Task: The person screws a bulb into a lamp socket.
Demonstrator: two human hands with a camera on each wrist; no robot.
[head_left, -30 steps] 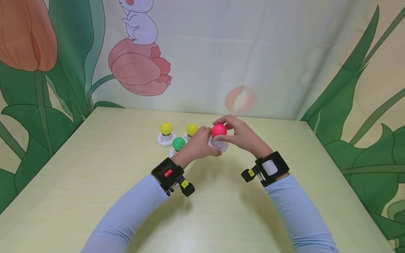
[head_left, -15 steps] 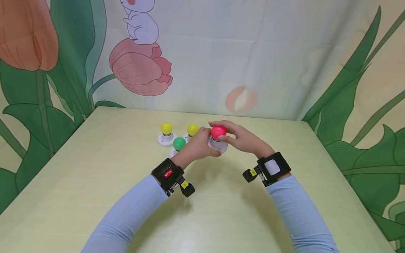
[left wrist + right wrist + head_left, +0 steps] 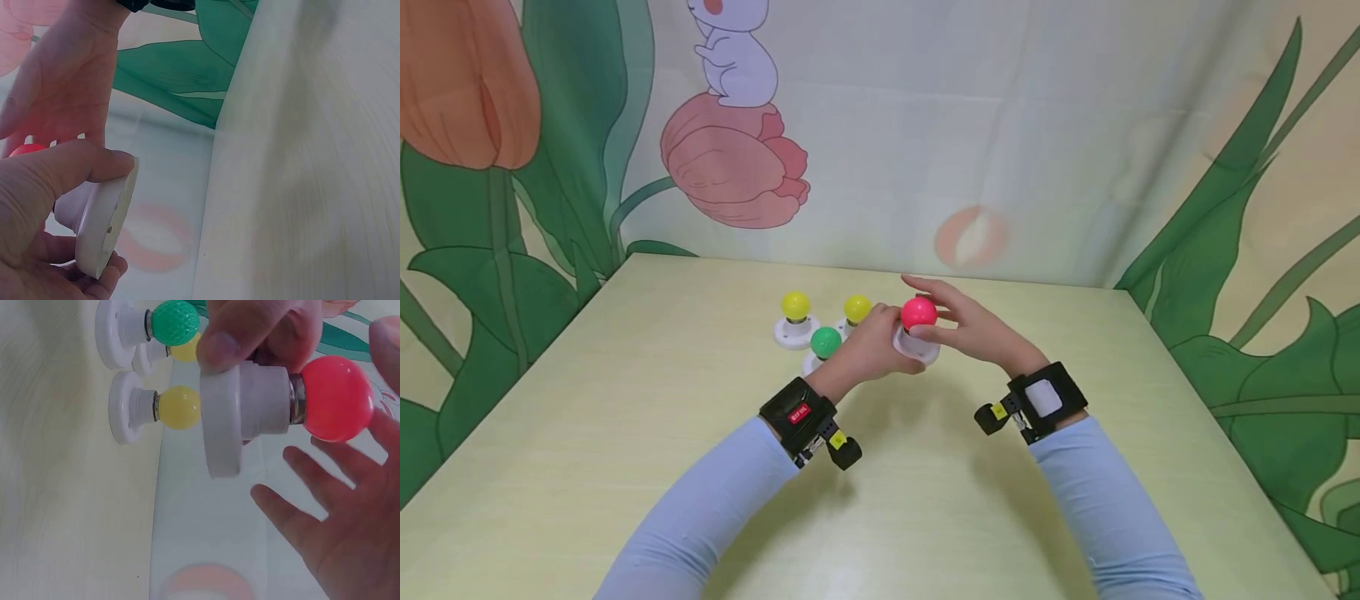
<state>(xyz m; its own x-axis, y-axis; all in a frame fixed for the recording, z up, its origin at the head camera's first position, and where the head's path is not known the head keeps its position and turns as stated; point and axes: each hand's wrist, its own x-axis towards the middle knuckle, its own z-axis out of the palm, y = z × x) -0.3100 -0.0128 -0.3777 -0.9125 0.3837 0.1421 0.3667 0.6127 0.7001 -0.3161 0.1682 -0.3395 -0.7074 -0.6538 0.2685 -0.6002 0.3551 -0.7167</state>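
Note:
Held up over the table by my left hand [image 3: 867, 346] is a white lamp socket [image 3: 222, 422] with a red bulb [image 3: 337, 399] in its top. The left thumb lies on the round base's edge, and the other fingers go round the socket, as the left wrist view shows. My right hand [image 3: 976, 329] is around the red bulb, its fingers spread and fairly straight. The right thumb is close by the bulb; contact is hard to tell. In the head view, the left hand partly hides the socket [image 3: 916, 348].
Left of the hands, a green bulb [image 3: 825, 342] and two yellow bulbs, one at the far left [image 3: 795, 305] and one behind the left hand [image 3: 857, 308], stand upright in white sockets on the pale table [image 3: 625, 400]. A printed curtain [image 3: 880, 167] hangs behind.
The right fingers were curled round the red bulb a second ago, then shifted along it, and are now spread away from it. The left hand keeps its hold on the socket, almost still.

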